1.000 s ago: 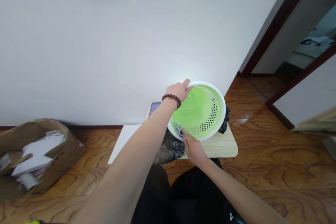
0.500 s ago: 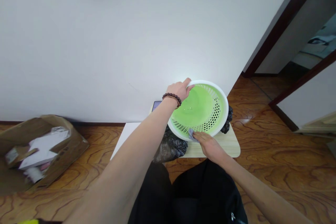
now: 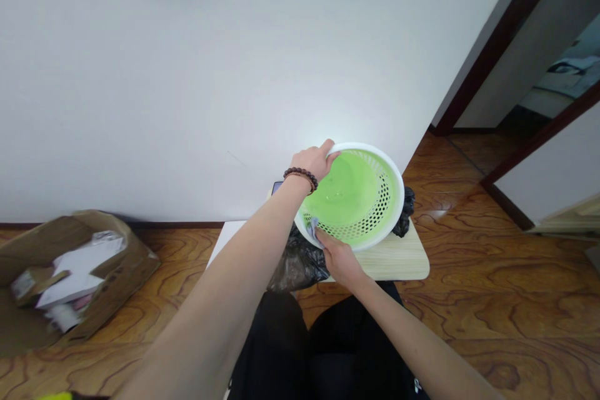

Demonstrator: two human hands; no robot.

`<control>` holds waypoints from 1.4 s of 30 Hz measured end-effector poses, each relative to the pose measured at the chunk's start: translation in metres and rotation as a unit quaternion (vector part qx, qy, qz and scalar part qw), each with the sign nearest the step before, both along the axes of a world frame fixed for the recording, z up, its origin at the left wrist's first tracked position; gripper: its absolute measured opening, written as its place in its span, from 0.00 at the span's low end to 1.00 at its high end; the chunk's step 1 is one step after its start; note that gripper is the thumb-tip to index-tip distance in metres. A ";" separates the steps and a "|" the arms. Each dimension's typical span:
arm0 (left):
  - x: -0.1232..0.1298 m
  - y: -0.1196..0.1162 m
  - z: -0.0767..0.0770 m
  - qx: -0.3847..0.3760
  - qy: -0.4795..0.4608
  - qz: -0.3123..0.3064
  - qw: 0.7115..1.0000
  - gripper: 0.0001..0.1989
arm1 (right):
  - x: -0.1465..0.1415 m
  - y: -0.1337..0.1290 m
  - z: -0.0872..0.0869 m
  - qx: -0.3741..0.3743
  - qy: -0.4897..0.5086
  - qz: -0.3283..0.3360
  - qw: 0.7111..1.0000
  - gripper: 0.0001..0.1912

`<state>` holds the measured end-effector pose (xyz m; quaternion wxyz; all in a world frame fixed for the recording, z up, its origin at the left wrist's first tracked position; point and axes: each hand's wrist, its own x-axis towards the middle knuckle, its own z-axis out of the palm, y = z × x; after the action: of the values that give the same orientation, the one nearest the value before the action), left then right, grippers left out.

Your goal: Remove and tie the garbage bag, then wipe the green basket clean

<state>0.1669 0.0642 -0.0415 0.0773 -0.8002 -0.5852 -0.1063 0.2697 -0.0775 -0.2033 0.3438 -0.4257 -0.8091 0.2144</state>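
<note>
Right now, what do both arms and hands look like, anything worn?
Both are bare, with no sleeves, gloves or cables visible. Left hand: a dark brown bracelet of round beads at the wrist, plus a thin brown band beside it. Right hand: nothing visible at the wrist.

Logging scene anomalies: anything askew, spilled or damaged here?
Two minor oddities: larger black plastic bag slumps past the table's near edge, looking loosely placed; faint scratch-like line breaks the otherwise plain wall. No spill or breakage visible.
</note>
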 end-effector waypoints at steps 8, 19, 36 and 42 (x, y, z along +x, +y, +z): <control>-0.001 -0.002 0.000 -0.014 -0.014 -0.009 1.000 0.29 | 0.086 0.002 0.008 0.002 -0.115 0.079 0.990 0.27; 0.003 -0.004 0.004 -0.026 -0.016 0.006 1.000 0.28 | 0.006 -0.001 0.001 0.014 -0.045 -0.007 0.999 0.25; 0.002 -0.002 -0.001 0.000 -0.017 -0.002 1.000 0.28 | 0.078 -0.010 0.002 0.059 -0.175 0.019 0.983 0.19; 0.006 -0.008 0.000 -0.003 -0.028 0.024 0.999 0.28 | 0.047 -0.012 -0.008 0.066 -0.150 -0.033 0.986 0.22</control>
<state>0.1732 0.0567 -0.0417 0.0612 -0.7829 -0.6063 -0.1257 0.3165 -0.0899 -0.2117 0.2533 -0.4561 -0.8491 0.0827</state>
